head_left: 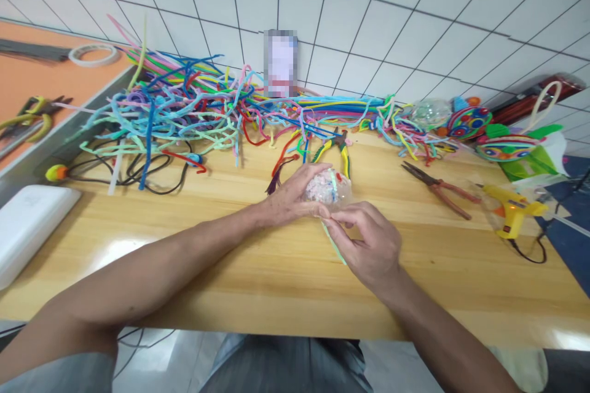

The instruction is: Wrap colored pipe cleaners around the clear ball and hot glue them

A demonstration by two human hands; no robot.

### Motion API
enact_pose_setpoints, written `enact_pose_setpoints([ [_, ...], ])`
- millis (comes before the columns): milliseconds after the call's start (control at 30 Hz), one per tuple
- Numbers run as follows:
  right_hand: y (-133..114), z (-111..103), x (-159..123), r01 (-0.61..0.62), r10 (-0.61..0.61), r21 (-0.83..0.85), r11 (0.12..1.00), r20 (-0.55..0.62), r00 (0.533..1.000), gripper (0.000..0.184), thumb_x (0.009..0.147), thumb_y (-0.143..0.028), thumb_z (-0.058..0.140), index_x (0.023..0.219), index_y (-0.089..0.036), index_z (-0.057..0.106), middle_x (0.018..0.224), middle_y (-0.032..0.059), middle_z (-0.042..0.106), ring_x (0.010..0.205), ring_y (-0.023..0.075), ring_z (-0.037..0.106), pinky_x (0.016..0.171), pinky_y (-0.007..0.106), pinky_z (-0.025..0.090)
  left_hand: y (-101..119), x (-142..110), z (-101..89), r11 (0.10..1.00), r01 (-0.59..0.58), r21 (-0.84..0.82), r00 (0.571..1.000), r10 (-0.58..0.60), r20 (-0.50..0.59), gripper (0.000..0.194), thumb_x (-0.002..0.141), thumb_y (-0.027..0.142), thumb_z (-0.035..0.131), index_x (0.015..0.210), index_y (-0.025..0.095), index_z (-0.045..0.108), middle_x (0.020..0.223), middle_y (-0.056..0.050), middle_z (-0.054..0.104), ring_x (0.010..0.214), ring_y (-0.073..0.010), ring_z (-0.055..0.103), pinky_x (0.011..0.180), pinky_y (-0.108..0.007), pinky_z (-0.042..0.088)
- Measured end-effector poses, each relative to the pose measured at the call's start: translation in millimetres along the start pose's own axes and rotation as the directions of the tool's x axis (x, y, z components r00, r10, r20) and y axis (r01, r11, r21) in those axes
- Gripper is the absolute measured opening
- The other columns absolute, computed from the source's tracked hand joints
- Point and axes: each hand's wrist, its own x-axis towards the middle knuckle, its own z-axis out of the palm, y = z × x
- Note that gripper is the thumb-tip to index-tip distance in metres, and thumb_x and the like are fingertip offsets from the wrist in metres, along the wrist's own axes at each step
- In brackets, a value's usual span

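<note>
My left hand (292, 198) is wrapped round the left side of a clear plastic ball (342, 191) with whitish, crumpled-looking filling and a few coloured bits. Close against the ball's lower edge, my right hand (371, 239) has thumb and forefinger pinched together. A light green pipe cleaner (335, 247) runs down from those fingertips; its upper end is hidden by the fingers. Just behind the ball lie pliers with yellow-green handles (345, 153), partly covered by it. A dark tassel (273, 183) rests left of them.
A tangled heap of coloured pipe cleaners (184, 112) fills the back left. To the right lie red-handled pliers (442, 189) and a yellow glue gun (512, 212) with its cord. Decorated balls (470, 121) stand at the back right, a phone (281, 64) against the wall, a white box-like device (34, 227) at left.
</note>
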Motion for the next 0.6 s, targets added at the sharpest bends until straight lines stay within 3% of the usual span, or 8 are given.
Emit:
enact_pose_setpoints([
  [233,2,0,0,-0.049,0.049,0.017,0.999,0.027,0.998,0.017,0.092,-0.018,0.079,0.099,-0.022,0.065,0.086,0.0025,0.073,0.077,0.0174,0.07,0.068,0.031,0.054,1,0,-1.7,1.0,0.001,0.003,1.0,-0.001,0.01,0.096,0.085,0.078,0.071,0.159,0.023,0.044,0.158,-0.019,0.05,0.147,-0.0395,0.048,0.126,-0.056,0.036],
  [433,5,-4,-1,-0.123,0.121,0.07,0.99,0.028,0.992,0.013,0.096,-0.012,0.072,0.096,-0.024,0.066,0.087,-0.0009,0.075,0.079,0.0141,0.071,0.074,0.028,0.056,4,1,-2.4,0.999,0.043,-0.007,0.999,-0.043,0.009,0.096,0.084,0.076,0.074,0.159,0.024,0.045,0.158,-0.017,0.05,0.147,-0.0396,0.048,0.126,-0.055,0.037],
  [600,23,-11,1,-0.259,0.259,0.089,0.962,0.014,0.966,0.014,0.102,-0.015,0.063,0.1,-0.025,0.072,0.093,-0.0006,0.079,0.087,0.0153,0.075,0.081,0.03,0.057,5,1,-2.2,0.999,0.048,-0.02,0.999,-0.047,0.008,0.097,0.082,0.077,0.075,0.158,0.023,0.047,0.156,-0.018,0.053,0.144,-0.0408,0.05,0.125,-0.057,0.038],
])
